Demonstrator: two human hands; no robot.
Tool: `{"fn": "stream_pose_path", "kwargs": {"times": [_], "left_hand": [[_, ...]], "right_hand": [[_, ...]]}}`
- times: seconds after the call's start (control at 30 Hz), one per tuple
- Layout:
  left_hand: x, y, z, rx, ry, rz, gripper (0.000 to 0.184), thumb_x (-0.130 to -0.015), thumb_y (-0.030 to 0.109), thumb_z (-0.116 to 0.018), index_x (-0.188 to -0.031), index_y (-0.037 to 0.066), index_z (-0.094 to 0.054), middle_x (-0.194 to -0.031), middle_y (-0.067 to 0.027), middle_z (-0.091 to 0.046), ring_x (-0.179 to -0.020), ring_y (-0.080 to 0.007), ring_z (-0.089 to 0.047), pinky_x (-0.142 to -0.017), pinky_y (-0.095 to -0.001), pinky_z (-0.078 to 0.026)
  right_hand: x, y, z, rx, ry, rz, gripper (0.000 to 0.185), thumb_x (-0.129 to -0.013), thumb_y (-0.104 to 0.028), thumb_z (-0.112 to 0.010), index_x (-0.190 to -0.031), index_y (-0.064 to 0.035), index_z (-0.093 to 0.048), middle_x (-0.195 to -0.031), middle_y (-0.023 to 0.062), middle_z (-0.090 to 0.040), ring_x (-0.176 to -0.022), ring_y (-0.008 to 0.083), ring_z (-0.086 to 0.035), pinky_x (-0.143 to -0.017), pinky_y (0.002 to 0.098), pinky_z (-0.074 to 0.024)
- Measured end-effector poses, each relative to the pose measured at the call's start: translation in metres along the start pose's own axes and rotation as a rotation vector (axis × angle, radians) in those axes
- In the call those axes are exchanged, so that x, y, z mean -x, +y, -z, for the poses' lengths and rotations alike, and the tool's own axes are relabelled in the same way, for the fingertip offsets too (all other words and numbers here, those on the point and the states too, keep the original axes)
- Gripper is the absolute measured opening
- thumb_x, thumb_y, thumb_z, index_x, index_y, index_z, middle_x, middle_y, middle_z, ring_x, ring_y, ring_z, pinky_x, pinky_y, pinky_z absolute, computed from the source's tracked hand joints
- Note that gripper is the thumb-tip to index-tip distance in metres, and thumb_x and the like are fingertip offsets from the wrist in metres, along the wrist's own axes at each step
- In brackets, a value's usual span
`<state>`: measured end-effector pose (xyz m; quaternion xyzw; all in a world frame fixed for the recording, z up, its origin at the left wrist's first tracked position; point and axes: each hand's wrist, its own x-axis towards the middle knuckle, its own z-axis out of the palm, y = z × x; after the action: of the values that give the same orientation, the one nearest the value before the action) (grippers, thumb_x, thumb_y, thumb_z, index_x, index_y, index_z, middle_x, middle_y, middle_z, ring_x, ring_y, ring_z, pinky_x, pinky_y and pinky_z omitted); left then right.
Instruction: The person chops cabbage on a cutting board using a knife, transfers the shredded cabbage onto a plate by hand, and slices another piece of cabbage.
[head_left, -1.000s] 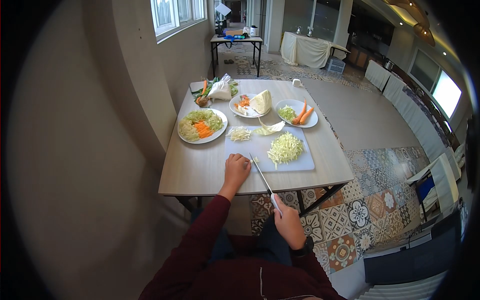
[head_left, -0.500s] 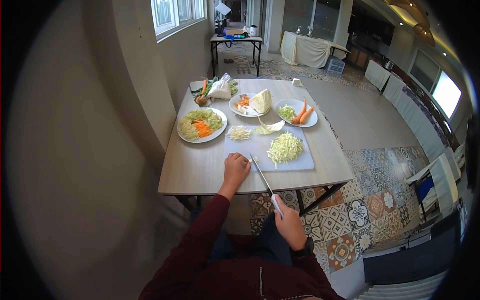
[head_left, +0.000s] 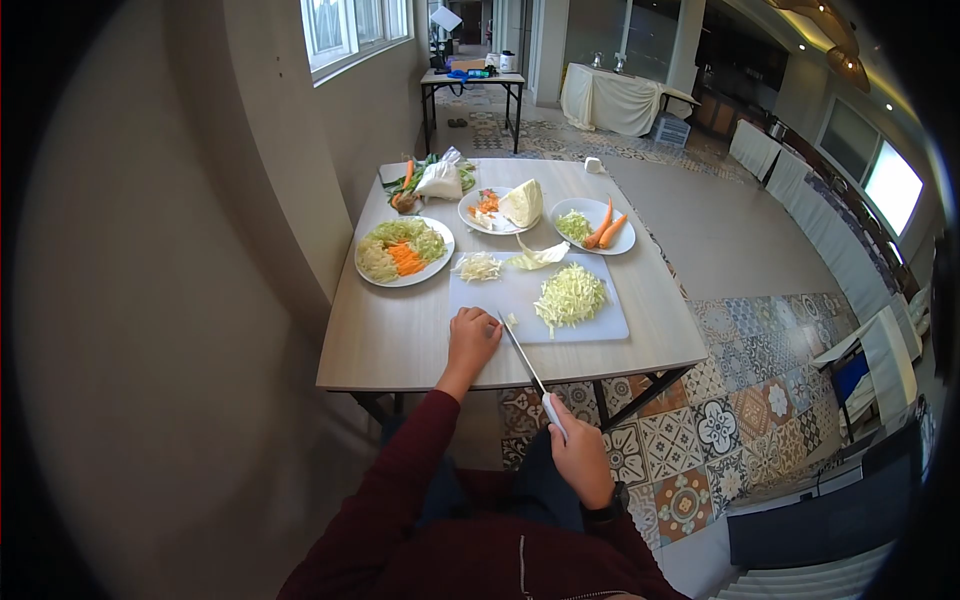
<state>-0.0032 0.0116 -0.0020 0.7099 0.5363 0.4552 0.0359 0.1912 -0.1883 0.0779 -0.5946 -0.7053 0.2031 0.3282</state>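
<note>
My right hand (head_left: 582,455) grips a kitchen knife (head_left: 524,357) by its white handle. The blade points away from me, its tip on the white cutting board (head_left: 470,297) right beside my left fingertips. My left hand (head_left: 473,338) rests at the board's near left edge, fingers curled down; what they press on is mostly hidden. A small pale cabbage piece (head_left: 513,320) lies just right of the blade. Also on the board are a heap of shredded cabbage (head_left: 571,296), a smaller pile of pale strips (head_left: 479,266) and a loose cabbage leaf (head_left: 538,257).
Beyond the board stand a plate of shredded vegetables (head_left: 404,280), a plate with a cabbage wedge (head_left: 521,204) and a plate with whole carrots (head_left: 612,230). A white bag (head_left: 438,181) lies among vegetables at the far left corner. The wall (head_left: 270,200) runs along the left.
The knife blade has shifted slightly left, closer to my left fingertips. My right hand has moved very little, and my left hand stays in place.
</note>
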Motion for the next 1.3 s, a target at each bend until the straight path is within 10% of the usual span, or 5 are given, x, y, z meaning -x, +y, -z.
{"fn": "stream_pose_path", "kwargs": {"times": [1.3], "left_hand": [[0.001, -0.003, 0.001, 0.007, -0.053, -0.023, 0.004, -0.074, 0.013, -0.072, -0.076, 0.011, -0.069, -0.089, -0.0027, -0.065, -0.095, -0.0251, -0.057, -0.088, -0.0405, -0.041]], "right_hand": [[-0.007, 0.003, 0.006, -0.049, -0.026, -0.037, 0.046, -0.089, -0.006, -0.058, -0.135, -0.0042, -0.054, -0.094, 0.0301, -0.064, -0.089, 0.0446, -0.063, -0.076, 0.0434, -0.0515]]}}
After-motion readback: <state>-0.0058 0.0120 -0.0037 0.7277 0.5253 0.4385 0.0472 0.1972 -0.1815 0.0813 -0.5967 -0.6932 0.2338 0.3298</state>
